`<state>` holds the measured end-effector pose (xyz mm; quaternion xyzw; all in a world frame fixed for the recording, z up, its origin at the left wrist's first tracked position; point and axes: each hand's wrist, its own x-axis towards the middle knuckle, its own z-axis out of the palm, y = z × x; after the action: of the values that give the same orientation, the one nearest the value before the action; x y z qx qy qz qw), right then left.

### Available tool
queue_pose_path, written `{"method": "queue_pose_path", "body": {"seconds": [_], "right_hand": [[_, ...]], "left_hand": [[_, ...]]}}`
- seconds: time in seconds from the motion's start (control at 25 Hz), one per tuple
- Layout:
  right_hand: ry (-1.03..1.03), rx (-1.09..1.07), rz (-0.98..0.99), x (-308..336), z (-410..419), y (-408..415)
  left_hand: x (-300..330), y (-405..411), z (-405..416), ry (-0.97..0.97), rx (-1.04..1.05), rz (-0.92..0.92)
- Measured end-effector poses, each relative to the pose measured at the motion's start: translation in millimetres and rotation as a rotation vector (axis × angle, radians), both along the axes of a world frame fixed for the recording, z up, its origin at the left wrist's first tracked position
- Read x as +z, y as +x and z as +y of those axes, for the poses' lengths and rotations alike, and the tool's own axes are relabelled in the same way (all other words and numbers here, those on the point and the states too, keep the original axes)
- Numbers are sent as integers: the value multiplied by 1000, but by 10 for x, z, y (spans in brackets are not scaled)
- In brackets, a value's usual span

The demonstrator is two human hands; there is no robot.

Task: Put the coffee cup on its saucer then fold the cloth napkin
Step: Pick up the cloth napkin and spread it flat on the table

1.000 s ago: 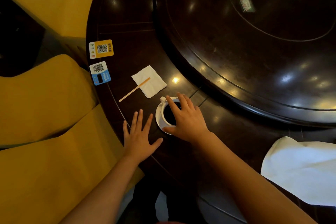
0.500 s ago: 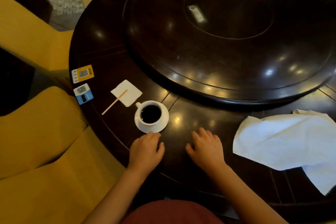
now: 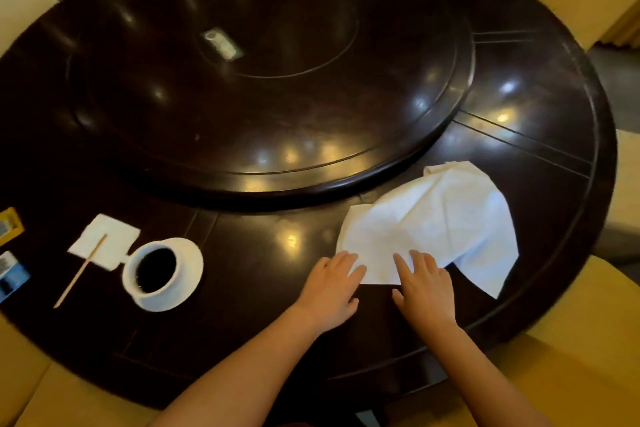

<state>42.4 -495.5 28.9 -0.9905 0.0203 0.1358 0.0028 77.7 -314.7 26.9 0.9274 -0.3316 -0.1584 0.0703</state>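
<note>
Cloth napkin (image 3: 433, 222) lies rumpled, unfolded, both hands on its near edge.

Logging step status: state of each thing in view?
coffee cup: upright on saucer, full
cloth napkin: crumpled, unfolded
left hand: flat, fingertips at the napkin's near edge
right hand: flat, fingers on napkin
stir stick: lying across paper napkin

Left hand (image 3: 330, 291) and right hand (image 3: 426, 289) rest flat on napkin (image 3: 433, 222) edge
</note>
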Motion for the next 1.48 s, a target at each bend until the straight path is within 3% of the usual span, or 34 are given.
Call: {"method": "queue_pose_path", "body": {"seconds": [0.2,0.4,0.56,0.64,0.84,0.96,1.28,1.48], "right_hand": [[105,55,-1,-170,-179,2],[165,183,-164,-139,-188,52],[413,182,-168,-98,-34,56],[546,130,-161,-115,84,39],[851,-53,-71,46,276,85],[870,-33,-101,226,364,189],[836,95,-204,926,375,495],[731,191,-178,1252,157,640]], "left_hand": [[-175,14,-288,71,-110,79],[-256,-31,-272,12,-55,37],[-236,-33,-247,-34,75,54],[-191,-9,-191,-98,152,62],[153,97,30,-472,376,169],[471,197,203,-580,412,256],[1573,510,1122,-448,330,349],[2064,563,1647,-529,406,431]]}}
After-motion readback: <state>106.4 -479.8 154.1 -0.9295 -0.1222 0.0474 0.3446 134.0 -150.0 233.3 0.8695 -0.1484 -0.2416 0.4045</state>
